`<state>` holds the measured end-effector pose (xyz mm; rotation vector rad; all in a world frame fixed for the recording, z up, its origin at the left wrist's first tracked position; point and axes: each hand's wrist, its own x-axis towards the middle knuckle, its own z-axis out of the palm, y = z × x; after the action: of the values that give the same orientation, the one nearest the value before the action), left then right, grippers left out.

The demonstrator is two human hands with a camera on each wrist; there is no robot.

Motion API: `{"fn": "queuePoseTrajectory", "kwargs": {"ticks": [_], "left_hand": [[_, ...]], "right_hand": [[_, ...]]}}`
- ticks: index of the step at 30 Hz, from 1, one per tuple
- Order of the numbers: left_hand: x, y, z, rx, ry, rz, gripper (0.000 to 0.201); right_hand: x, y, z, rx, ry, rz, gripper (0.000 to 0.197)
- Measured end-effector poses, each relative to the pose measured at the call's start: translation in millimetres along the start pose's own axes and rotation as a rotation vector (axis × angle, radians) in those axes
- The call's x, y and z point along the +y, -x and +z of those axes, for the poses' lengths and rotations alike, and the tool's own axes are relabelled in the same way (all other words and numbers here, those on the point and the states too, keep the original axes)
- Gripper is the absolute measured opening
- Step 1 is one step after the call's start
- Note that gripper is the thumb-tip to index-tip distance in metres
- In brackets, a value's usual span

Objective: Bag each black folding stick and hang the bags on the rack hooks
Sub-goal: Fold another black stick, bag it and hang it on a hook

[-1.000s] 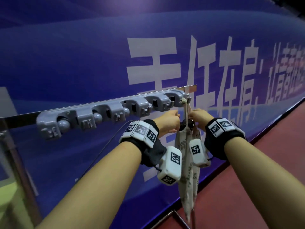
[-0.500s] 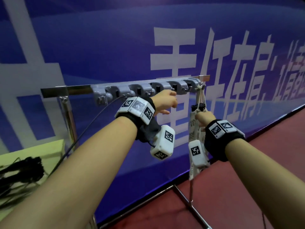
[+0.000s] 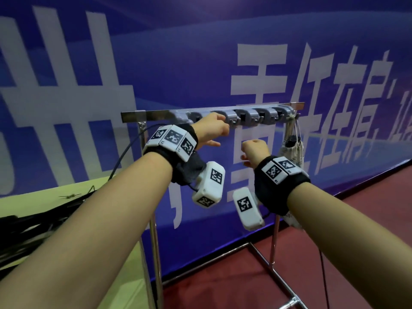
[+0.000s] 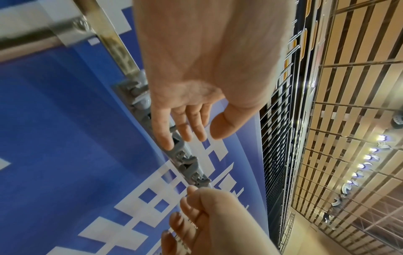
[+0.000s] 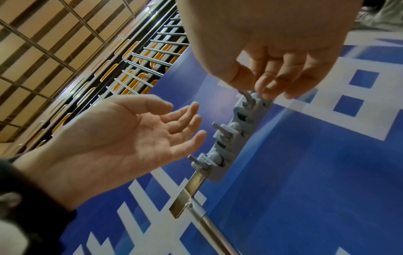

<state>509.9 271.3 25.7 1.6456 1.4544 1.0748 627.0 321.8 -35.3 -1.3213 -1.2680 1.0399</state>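
A pale printed drawstring bag (image 3: 292, 150) with a black folding stick's top showing hangs by its cord from the rightmost hook of the grey hook strip (image 3: 245, 115) on the metal rack. My left hand (image 3: 213, 132) is held up in front of the strip's left hooks, fingers relaxed and empty; its bare palm (image 5: 122, 136) shows in the right wrist view. My right hand (image 3: 253, 152) hangs lower, left of the bag and apart from it, fingers loosely curled (image 5: 270, 84) round nothing. More black folding sticks (image 3: 33, 221) lie on the table at the left.
The yellow-green table (image 3: 124, 264) stands left of the rack, with a black cable running up from it. The rack's steel legs (image 3: 273, 237) and base bars stand on a red floor. A blue banner with white characters hangs right behind the rack.
Both hands have let go of the bag and moved left along the rack. The bag stays hanging from the rightmost hook. My view has pulled back and the table has come into sight.
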Motion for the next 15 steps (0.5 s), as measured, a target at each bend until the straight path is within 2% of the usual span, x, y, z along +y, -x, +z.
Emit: {"fn": "queuePoseTrajectory", "kwargs": {"ticks": [2,4,6,12,15], "left_hand": [[1,10,-10,0.027,0.015,0.005,0.03],[-1,16,-22,0.07,0.04,0.009,0.051],[-4,22,-31,0.104,0.056,0.019,0.061],[-16,50,-65,0.164,0.082,0.007,0.058],[-27,67,-84,0.203,0.082,-0.006,0.047]], "right_hand": [[-6,10,9,-0.02,0.0,-0.003,0.031],[-12,20,16,-0.013,0.018,-0.012,0.03],[-17,31,22,-0.001,0.004,-0.026,0.028],[-28,60,54,0.043,-0.056,-0.119,0.018],[-31,73,77,-0.009,-0.062,-0.128,0.02]]}}
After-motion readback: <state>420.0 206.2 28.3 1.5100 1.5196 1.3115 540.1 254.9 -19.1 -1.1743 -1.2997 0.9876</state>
